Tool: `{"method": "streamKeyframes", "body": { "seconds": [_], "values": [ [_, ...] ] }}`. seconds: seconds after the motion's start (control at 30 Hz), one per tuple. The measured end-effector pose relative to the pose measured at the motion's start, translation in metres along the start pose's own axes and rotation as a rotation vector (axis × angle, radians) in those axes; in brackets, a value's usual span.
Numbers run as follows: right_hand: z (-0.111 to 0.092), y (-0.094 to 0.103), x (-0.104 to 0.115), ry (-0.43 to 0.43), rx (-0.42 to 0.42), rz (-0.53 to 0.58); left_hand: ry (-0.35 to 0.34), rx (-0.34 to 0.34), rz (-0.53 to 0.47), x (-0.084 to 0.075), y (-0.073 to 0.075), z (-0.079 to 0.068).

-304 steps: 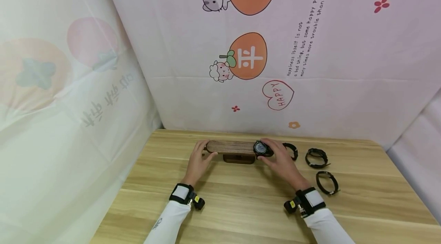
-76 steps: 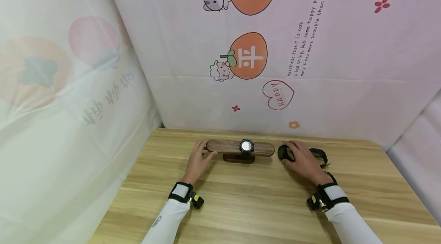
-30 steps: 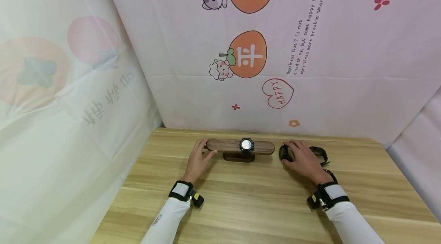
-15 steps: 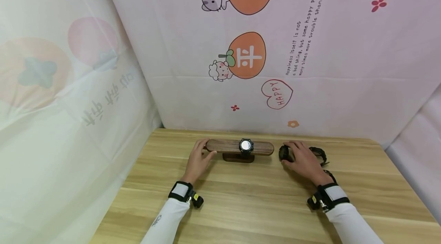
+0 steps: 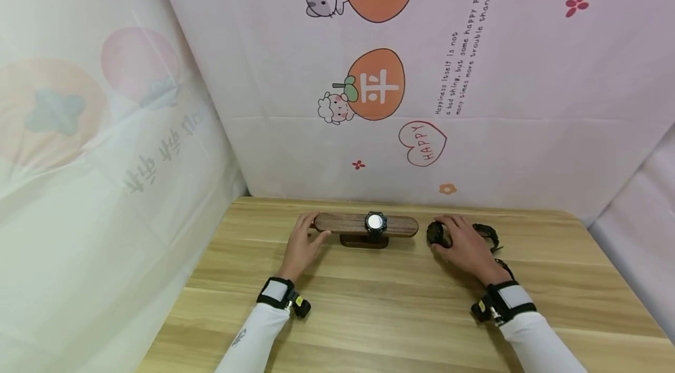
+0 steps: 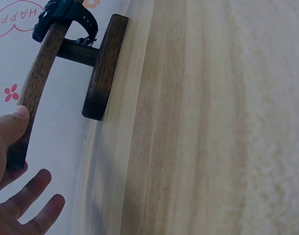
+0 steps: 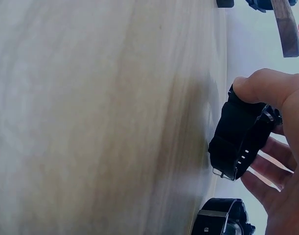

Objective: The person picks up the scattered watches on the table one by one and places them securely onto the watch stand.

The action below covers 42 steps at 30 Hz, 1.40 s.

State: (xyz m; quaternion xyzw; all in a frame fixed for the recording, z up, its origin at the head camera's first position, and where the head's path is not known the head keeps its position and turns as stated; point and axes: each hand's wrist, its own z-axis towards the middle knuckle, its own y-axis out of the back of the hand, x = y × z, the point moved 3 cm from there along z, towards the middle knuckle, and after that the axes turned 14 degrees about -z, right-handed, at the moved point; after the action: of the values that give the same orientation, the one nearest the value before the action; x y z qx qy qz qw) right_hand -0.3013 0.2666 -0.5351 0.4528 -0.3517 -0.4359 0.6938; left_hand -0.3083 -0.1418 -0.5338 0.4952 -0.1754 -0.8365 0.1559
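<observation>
A dark wooden watch stand (image 5: 343,223) stands near the table's back edge, its bar raised over a small base (image 5: 364,242). Around the middle of the bar sits a black watch (image 5: 375,222) with a bright round face. My left hand (image 5: 302,249) pinches the bar's left end; in the left wrist view the thumb (image 6: 13,125) presses on the wood (image 6: 39,81). To the right of the stand, my right hand (image 5: 465,249) grips another black watch (image 5: 435,233). Its looped strap (image 7: 237,129) with a buckle shows under the thumb in the right wrist view.
Just right of my right hand lies a black watch (image 5: 487,235). Another dark watch band (image 5: 505,268) is partly hidden behind my right wrist. The wooden table (image 5: 385,314) meets a printed white cloth (image 5: 295,156) at the back, with more cloth on both sides.
Ten seconds ago my right hand held a watch at the bar's right end; that watch now sits mid-bar. The right hand has moved right onto another watch and has barely moved in the last second.
</observation>
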Motion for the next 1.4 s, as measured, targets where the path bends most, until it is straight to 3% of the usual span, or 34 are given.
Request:
{"method": "streamKeyframes", "body": {
  "seconds": [0.63,1.4],
  "values": [
    [-0.003,0.003,-0.004,-0.021,-0.013,0.055,0.067,0.003,-0.011,0.001,0.0,0.001],
    [-0.009,0.009,-0.011,-0.045,-0.06,0.053,0.04,-0.004,-0.013,-0.002,0.0,0.001]
  ]
}}
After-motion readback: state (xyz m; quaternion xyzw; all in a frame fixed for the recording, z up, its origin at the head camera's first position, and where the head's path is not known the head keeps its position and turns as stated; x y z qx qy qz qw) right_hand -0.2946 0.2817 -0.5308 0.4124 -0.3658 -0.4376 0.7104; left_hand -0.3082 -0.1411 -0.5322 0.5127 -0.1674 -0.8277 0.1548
